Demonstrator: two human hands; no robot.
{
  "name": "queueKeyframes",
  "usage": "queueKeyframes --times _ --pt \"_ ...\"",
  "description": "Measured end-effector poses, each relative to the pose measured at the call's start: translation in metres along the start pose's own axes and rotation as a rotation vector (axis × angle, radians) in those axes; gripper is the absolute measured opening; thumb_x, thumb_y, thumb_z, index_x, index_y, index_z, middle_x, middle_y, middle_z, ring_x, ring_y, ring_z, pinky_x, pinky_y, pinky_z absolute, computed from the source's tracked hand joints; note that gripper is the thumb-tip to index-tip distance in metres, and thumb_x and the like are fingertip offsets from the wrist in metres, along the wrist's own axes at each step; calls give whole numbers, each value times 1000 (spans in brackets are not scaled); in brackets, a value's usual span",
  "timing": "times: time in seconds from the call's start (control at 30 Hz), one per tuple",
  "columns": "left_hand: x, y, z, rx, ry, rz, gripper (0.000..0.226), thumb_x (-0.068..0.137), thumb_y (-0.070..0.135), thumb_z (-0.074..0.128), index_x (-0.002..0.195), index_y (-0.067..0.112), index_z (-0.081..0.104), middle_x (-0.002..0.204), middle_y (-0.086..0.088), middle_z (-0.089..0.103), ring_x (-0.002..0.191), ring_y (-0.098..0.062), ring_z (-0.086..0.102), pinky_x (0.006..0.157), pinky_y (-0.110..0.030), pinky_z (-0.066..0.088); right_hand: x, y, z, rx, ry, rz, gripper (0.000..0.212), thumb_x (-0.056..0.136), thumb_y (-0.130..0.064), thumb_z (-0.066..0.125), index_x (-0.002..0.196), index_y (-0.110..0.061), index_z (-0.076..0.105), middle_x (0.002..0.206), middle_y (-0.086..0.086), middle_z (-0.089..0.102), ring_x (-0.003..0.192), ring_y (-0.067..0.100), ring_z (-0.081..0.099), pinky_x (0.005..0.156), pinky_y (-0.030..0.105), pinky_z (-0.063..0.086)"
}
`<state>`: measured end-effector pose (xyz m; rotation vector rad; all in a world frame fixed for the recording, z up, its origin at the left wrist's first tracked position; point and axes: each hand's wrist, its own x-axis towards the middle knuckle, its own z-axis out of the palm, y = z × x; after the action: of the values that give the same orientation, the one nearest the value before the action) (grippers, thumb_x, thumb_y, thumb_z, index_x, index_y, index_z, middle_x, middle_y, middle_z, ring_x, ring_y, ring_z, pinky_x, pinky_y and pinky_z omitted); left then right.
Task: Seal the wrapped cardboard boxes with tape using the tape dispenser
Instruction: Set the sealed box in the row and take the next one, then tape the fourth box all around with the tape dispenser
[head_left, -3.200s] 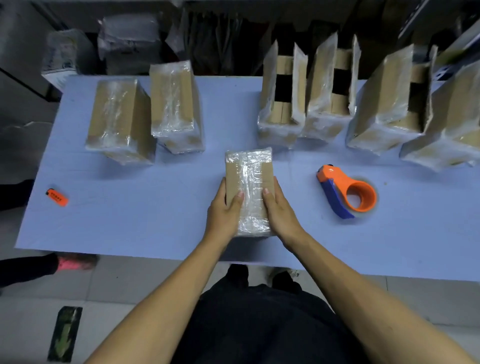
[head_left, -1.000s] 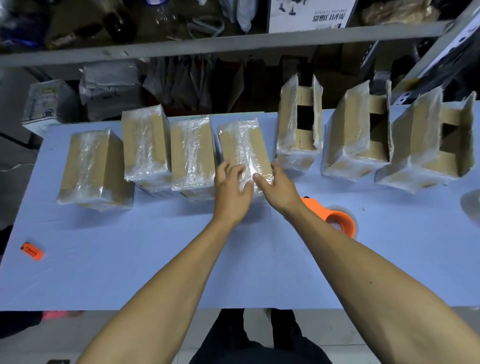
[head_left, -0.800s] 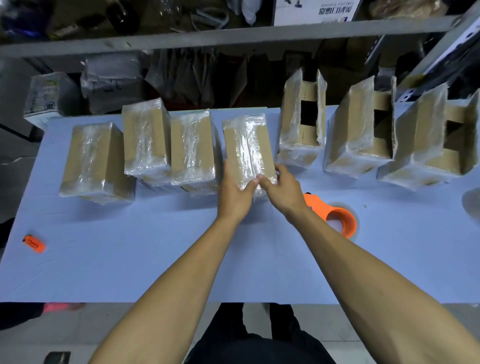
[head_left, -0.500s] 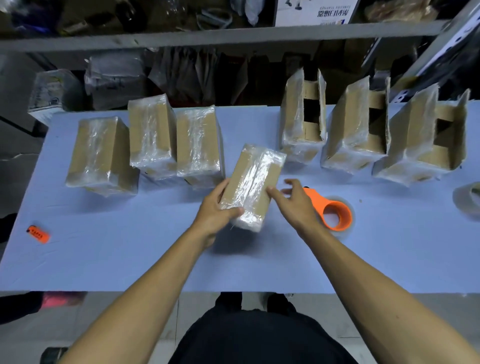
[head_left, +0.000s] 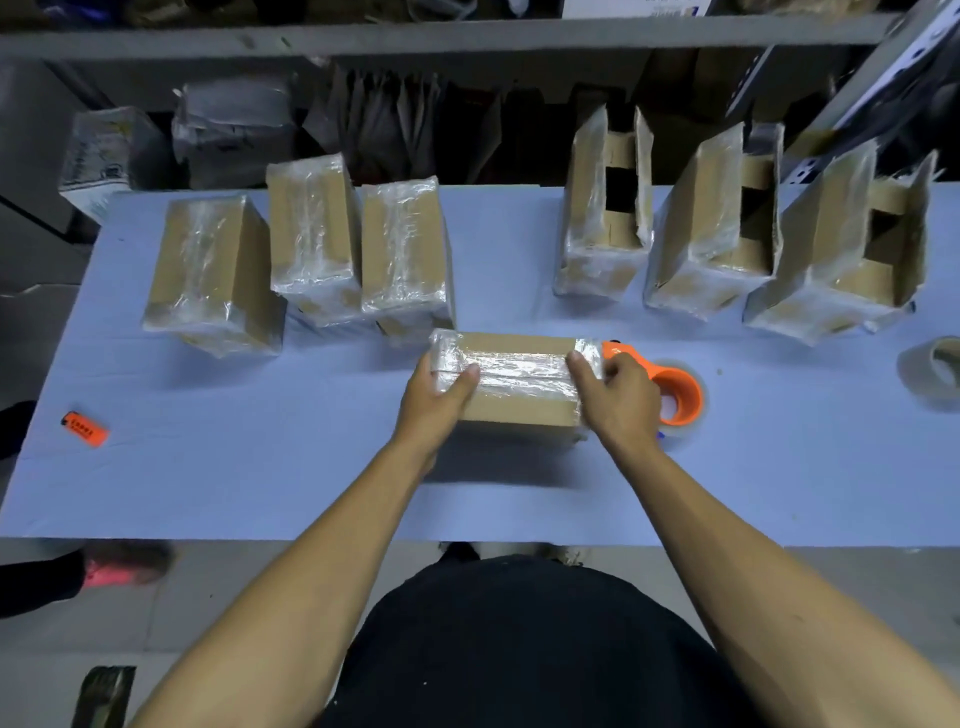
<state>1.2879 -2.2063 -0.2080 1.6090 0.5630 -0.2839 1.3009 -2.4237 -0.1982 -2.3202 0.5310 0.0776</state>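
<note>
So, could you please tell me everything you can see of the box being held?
The held box is brown cardboard under crinkled clear film, with a glossy strip along its top. It lies lengthwise left to right on the blue table. The left hand grips its left end, the right hand its right end.

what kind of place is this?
Likely a small packing or shipping workspace: rows of film-wrapped cardboard boxes on a blue table, an orange tape dispenser, and storage shelving behind.
</note>
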Motion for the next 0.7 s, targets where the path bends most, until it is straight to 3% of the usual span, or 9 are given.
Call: queueKeyframes --times 0.1,0.2,0.27,0.33,0.47,0.57,0.7 --pt "2 -6 4 40 -9 41 61 93 35 70 148 24 46 139 3 61 128 -16 57 111 -40 45 7 7 -7 117 -57 52 47 98 -50 48 67 -14 48 64 0 53 63 17 47 58 33 31" --pt "5 -7 5 -2 28 15 68 91 31 72 152 24 42 147 -1 54 134 -21 53 114 -45 42 23 24 -19 8 -48 42 30 101 -28 47 100 -3 63 101 18 66 93 33 57 75 38 40" --pt "4 -7 8 4 48 20 69 89 31 72 151 25 43 145 0 56 132 -21 55 113 -45 43 27 38 -21 -184 -106 77 41 93 -20 60 126 3 52 119 28 58 108 42 54 87 43 42" --pt "4 -8 8 19 52 28 64 89 33 72 146 21 48 139 -2 61 128 -22 58 111 -46 45 25 49 -16 -285 -208 88 61 86 -12 67 137 1 38 118 30 54 106 46 53 82 45 44" --pt "4 -8 9 17 61 9 59 91 31 72 144 17 50 140 -7 60 131 -26 56 111 -48 45 25 55 -18 -349 -185 -6 55 85 2 56 136 0 35 103 26 61 89 44 58 61 39 40" --pt "3 -7 11 -3 69 12 54 92 27 72 142 18 53 135 -5 64 126 -25 60 109 -47 48 30 51 -33 -291 -99 -33 39 86 0 56 124 -1 45 107 20 63 88 39 58 62 38 42" --pt "1 -5 19 -23 87 1 43 89 23 75 130 20 63 120 1 72 114 -20 67 105 -46 51 37 38 -59 -112 -86 -19 32 87 -22 55 116 -10 48 106 11 62 84 28 57 64 32 40"
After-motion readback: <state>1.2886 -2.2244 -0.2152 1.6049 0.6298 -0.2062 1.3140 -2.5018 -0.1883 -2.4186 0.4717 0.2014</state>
